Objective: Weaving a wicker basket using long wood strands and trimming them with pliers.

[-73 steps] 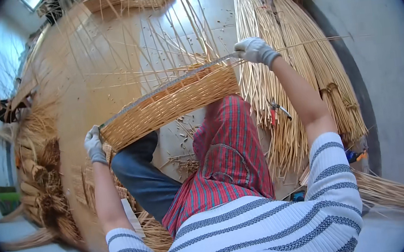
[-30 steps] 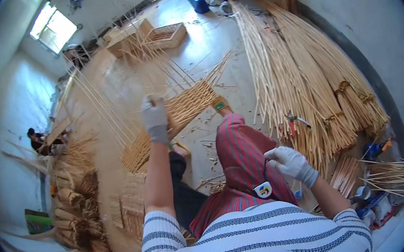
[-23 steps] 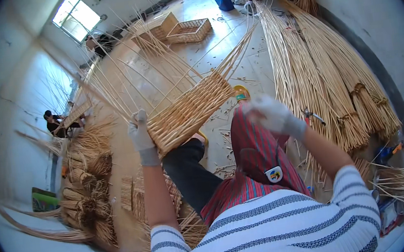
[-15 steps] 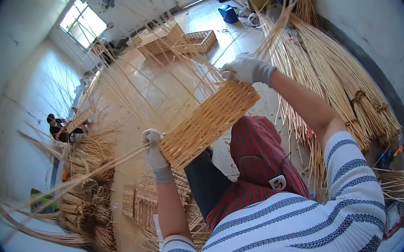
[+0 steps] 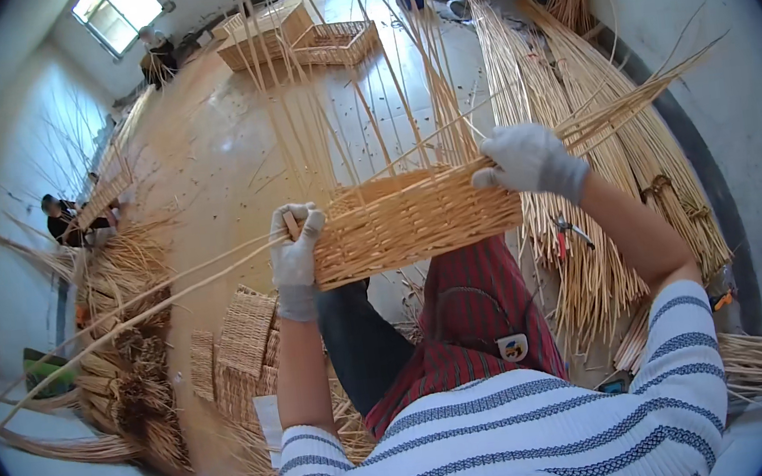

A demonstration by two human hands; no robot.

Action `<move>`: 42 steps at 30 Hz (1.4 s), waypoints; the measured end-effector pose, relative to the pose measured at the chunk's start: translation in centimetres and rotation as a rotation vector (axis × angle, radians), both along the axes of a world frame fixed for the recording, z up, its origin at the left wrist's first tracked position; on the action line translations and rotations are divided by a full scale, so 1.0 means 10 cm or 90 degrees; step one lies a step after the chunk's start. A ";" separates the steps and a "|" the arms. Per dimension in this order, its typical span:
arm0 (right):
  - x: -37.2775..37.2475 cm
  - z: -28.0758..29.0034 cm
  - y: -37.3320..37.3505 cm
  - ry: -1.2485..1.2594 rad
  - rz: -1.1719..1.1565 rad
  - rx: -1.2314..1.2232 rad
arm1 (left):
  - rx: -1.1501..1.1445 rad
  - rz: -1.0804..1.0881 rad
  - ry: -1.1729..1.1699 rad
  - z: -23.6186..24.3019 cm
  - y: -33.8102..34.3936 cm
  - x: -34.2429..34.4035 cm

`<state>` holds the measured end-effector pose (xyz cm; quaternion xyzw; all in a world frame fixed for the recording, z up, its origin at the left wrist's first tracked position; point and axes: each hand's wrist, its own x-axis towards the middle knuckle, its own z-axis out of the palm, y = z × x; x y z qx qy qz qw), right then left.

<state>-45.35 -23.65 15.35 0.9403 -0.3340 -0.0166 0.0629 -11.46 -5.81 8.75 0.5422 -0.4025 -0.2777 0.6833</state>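
Observation:
A part-woven wicker basket [image 5: 418,229] is held up over my lap, its long side towards me and nearly level. Tall bare stakes [image 5: 394,86] rise from its rim. My left hand [image 5: 295,259], in a pale glove, is closed on the left end of the basket, where long loose canes [image 5: 190,290] trail off to the left. At the right end, my gloved right hand [image 5: 525,161] grips the upper rim, its fingertips against the weave. Behind that hand a bunch of canes [image 5: 642,98] sticks out to the right. The basket's far side is mostly hidden.
Long cane bundles [image 5: 523,81] lie along the right wall, with red-handled pruners [image 5: 571,233] on them. Bound bundles [image 5: 129,379] are heaped at left, beside woven panels [image 5: 243,348]. Finished baskets [image 5: 336,46] stand further off. One person [image 5: 69,220] sits at the left wall.
The basket has turned from a steep slant to nearly level, its right end lower. My right hand has come down and right with it. The stakes now stand more upright; the whole view has shifted.

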 end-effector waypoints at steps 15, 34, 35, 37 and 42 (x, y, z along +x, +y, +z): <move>0.23 -0.07 -0.01 -0.083 0.023 -0.018 | -0.017 -0.059 0.132 -0.60 -0.04 0.25; 0.35 0.05 -0.23 -0.007 0.016 0.076 | -0.002 -0.049 0.133 -0.60 -0.02 0.20; 0.43 0.19 -0.22 0.001 -0.040 0.195 | 0.001 -0.049 0.132 -0.59 -0.01 0.20; 0.45 0.24 -0.30 0.014 -0.050 0.219 | -0.009 -0.056 0.128 -0.60 -0.02 0.22; 0.31 0.14 -0.04 -0.108 0.092 0.027 | -0.021 -0.034 0.161 -0.67 -0.09 0.23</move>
